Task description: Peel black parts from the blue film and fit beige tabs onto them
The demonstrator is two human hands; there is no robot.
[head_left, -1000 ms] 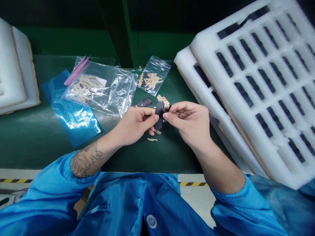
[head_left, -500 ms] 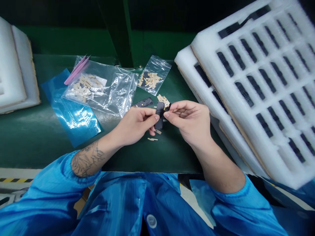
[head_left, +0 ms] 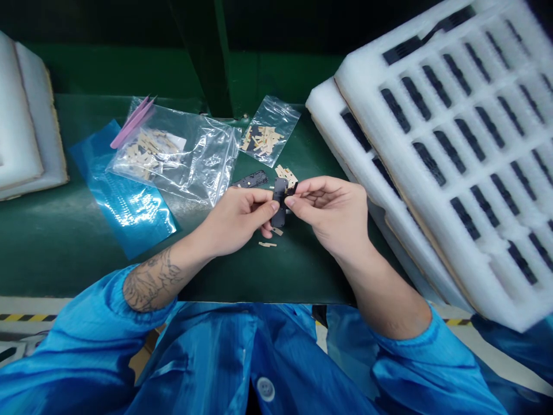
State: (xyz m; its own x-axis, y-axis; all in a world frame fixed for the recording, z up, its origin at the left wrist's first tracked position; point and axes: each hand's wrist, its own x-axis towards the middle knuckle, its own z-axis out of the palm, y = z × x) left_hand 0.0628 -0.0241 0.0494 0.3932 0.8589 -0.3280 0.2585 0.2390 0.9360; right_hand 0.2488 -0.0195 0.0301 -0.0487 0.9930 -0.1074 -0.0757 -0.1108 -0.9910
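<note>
Between the thumb and fingers of my left hand (head_left: 244,216) is a flat black plastic part (head_left: 280,202), held upright over the table. My right hand (head_left: 334,213) pinches a small dark piece (head_left: 292,189) against the right side of that part; its exact kind is too small to make out. Just behind the hands lies a second black plastic part (head_left: 252,180). A few cream-coloured strips (head_left: 285,173) are heaped beyond my right fingertips. Two more loose strips lie nearer me, one of them a thin notched strip (head_left: 267,245).
White foam trays (head_left: 475,167) with black parts in their slots lean at the right. More foam (head_left: 37,109) stands at the far left. A large clear bag (head_left: 207,150), pink tweezers (head_left: 133,122), a blue film sheet (head_left: 125,202) and a small zip bag (head_left: 280,115) lie on the green table.
Both hands keep their hold in nearly the same place. The dark piece at my right fingertips is turned slightly against the black part.
</note>
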